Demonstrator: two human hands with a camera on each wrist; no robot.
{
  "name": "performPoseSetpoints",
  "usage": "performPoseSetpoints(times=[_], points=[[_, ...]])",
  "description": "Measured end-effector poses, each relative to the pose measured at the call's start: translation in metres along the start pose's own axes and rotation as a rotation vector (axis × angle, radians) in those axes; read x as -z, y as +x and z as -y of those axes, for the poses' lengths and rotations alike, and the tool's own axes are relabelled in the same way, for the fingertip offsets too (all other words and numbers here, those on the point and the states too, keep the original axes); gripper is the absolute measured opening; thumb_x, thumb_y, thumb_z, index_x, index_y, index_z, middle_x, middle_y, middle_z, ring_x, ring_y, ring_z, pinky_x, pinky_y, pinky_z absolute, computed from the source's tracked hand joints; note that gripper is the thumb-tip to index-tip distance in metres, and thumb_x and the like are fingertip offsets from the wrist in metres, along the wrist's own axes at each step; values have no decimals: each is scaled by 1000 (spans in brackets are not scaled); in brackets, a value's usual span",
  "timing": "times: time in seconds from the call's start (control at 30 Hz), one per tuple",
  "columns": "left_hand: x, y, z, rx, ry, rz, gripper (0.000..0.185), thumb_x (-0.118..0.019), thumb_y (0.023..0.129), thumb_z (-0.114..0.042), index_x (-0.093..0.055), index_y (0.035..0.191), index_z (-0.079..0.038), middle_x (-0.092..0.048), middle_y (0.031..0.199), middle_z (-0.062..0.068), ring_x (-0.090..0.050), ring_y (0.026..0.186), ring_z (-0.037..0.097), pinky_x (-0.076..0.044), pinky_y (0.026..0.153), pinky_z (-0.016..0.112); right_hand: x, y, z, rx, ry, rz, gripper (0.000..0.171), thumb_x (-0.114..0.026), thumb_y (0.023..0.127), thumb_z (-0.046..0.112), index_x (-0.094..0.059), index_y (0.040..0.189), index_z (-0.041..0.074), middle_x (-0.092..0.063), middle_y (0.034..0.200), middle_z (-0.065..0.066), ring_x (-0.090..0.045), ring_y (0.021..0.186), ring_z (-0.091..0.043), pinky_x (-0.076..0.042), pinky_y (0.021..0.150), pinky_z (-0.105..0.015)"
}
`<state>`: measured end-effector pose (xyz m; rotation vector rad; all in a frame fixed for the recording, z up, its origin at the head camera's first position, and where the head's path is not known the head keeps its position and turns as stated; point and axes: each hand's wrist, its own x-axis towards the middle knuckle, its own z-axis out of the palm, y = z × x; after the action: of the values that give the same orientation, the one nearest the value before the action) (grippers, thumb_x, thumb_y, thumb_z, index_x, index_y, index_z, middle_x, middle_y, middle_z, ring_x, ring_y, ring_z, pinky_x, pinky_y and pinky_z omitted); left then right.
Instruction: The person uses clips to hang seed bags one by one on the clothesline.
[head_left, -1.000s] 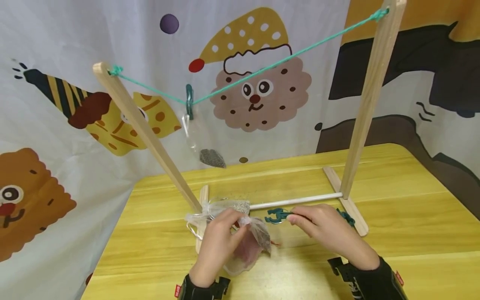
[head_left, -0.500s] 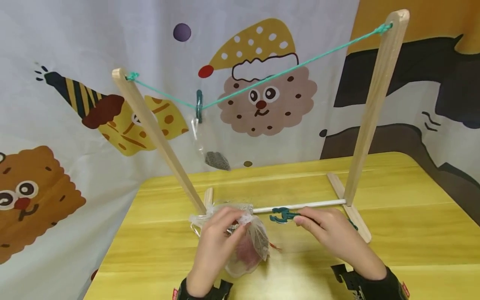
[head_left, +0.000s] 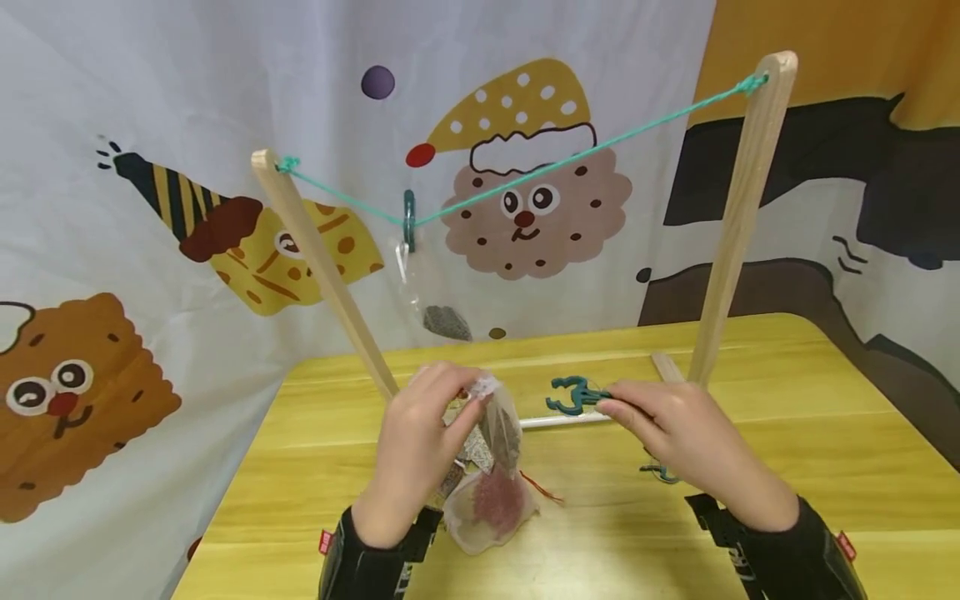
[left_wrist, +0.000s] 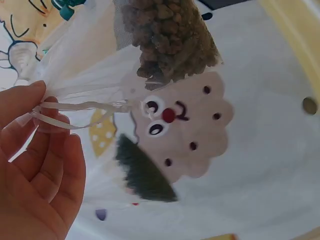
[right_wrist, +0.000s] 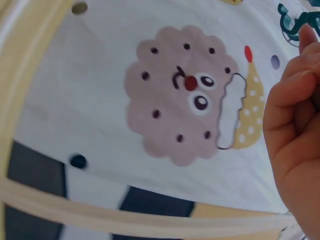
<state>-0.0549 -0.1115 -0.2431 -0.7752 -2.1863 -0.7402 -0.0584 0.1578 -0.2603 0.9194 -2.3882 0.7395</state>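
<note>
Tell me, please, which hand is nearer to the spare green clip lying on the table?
Right. The right hand, pinching another green clip, hovers just above the spare green clip on the table; the left hand holds the mesh pouch well to its left.

Left hand (head_left: 420, 437) raised, back of hand toward head camera, fingers curled, thumb and fingertips pinched together at the top around what it grips; left wrist view shows fingers (left_wrist: 35, 150) bent with the pinch at the upper left of frame. Left forearm comes in from the near edge, dark sleeve and strap at the wrist. Right hand (head_left: 675, 433) right of the left, well apart from it, also raised, back up, thumb and forefinger pinched together at the far-left tip, other fingers curled under. Right wrist view shows curled fingers (right_wrist: 292, 115) at the right edge. Right forearm enters from near right, dark sleeve, wrist strap.
</note>
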Motion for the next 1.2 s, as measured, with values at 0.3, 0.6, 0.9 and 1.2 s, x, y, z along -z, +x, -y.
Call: performPoseSetpoints(times=[0.3, 0.6, 0.9, 1.2], points=[[18, 36, 3, -78, 137, -75, 16, -65, 81, -13, -65, 95, -7, -59, 87, 2, -54, 79, 16, -46, 67, 29, 44, 33, 9, 165, -155, -26, 9, -62, 84, 20, -57, 77, 22, -46, 62, 16, -38, 52, 3, -35, 47, -17], [30, 71, 11, -151, 232, -137, 17, -63, 84, -19, -66, 94, -6, -55, 93, 5, -46, 80, 22, -39, 60, 29, 80, 71, 23, 254, -260, -33, 23, -55, 87, 31, -50, 68, 20, -30, 56, 13, -32, 49, 0, -30, 46, -20], [44, 100, 9, -190, 256, -92, 15, -62, 84, -19, -67, 91, -7, -56, 93, 5, -45, 80, 20, -38, 61, 29, 110, 107, 32, 283, -348, 13, 23, -62, 83, 22, -48, 66, 17, -29, 52, 9, -30, 45, -4, -27, 45, -22], [50, 124, 7, -192, 304, -40, 18, -63, 83, -23, -67, 91, -8, -57, 96, 6, -44, 87, 23, -34, 71, 33, 127, 139, 45, 265, -412, 81, 18, -57, 87, 23, -53, 72, 15, -36, 53, 6, -32, 46, -8, -28, 46, -25]])
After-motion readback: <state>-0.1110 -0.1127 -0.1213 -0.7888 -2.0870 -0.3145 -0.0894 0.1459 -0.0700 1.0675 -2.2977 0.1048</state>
